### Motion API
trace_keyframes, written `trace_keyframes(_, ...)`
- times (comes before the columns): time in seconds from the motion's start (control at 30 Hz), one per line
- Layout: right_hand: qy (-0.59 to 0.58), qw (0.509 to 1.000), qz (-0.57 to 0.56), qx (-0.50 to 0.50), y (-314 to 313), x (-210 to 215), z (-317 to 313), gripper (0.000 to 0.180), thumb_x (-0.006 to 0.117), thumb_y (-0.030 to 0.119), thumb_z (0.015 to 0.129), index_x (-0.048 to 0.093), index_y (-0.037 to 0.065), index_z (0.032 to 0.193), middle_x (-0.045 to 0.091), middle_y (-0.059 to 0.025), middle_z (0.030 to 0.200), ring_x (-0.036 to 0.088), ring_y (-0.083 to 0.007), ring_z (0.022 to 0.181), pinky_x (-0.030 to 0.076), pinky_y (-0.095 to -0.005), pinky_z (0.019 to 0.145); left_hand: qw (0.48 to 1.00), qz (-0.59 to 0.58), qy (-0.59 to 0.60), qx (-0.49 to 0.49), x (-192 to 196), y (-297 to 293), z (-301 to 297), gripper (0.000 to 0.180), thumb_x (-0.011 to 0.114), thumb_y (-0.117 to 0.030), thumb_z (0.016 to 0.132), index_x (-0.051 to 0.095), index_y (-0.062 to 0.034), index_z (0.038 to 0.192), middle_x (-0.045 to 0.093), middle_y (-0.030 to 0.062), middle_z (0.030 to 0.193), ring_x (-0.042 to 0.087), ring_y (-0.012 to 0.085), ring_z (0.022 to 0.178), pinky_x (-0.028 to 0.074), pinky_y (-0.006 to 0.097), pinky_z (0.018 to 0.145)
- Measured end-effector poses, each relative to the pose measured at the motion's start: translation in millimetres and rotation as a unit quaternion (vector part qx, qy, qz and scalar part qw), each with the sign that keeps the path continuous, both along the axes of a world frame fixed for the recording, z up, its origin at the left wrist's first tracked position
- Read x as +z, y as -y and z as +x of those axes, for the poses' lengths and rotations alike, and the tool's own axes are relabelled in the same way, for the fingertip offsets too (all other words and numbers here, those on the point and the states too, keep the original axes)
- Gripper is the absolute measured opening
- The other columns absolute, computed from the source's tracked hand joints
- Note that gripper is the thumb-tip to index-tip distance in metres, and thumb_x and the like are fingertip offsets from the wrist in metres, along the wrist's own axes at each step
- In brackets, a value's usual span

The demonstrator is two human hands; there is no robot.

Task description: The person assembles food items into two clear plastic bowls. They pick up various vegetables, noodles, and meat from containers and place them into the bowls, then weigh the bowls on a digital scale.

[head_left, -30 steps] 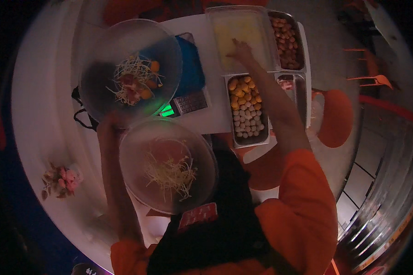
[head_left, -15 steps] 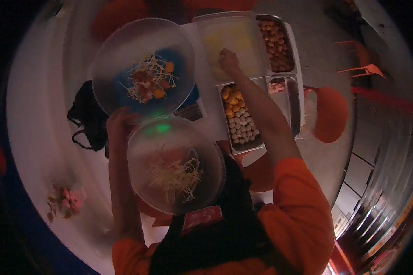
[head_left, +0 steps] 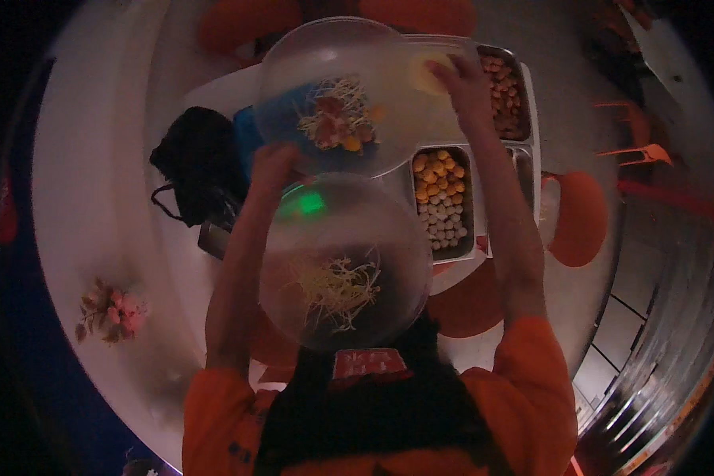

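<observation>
Right hand (head_left: 462, 86) pinches yellow slice (head_left: 420, 77), slice at fingertips, to its left; left hand (head_left: 278, 164) grips bowl (head_left: 313, 59) by near rim

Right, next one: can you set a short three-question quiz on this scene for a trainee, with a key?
1. Which of the person's hands is at the rim of the far bowl, left or right?
2. True or false: the near bowl holds orange balls.
3. Fill in: one metal pan holds orange balls and ___ balls.

Key:
1. The left hand.
2. False; only pale sprouts show in it.
3. White.
</observation>
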State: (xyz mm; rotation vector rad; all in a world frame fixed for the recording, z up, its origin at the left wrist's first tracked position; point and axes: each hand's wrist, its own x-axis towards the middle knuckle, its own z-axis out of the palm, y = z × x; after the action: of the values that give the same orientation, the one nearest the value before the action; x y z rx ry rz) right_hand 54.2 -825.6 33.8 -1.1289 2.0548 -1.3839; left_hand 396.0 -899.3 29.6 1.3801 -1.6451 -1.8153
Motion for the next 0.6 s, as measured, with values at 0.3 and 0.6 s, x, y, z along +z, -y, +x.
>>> trace_keyframes(0.3, 0.047, 0.972, 0.027, 0.229, 41.0, 1.3, 63.4, 0.029, 0.065, 0.018, 0.083, 0.065, 0.003, 0.107, 0.067, -0.0107, 0.094, 0.063, -0.0159, 0.079, 0.051, -0.0282, 0.07, 0.991, 0.093, -0.035, 0.087, 18.4, -3.1, -11.5, 0.02, 0.055, -0.015, 0.078, 0.06, 0.0041, 0.08, 0.063, 0.0159, 0.076, 0.064, 0.0247, 0.063, 0.053, 0.033, 0.053)
trace_keyframes(0.6, -0.06, 0.975, 0.21, 0.045, 19.1, -102.3, -130.9, 0.046, 0.069, 0.028, 0.077, 0.06, 0.002, 0.114, 0.066, -0.0124, 0.096, 0.065, -0.0202, 0.079, 0.052, -0.0331, 0.07, 0.97, 0.102, -0.008, 0.221, 4.3, 5.2, 18.1, 0.029, 0.058, -0.02, 0.082, 0.063, 0.0057, 0.095, 0.066, 0.0132, 0.085, 0.064, 0.0199, 0.067, 0.053, 0.03, 0.058)
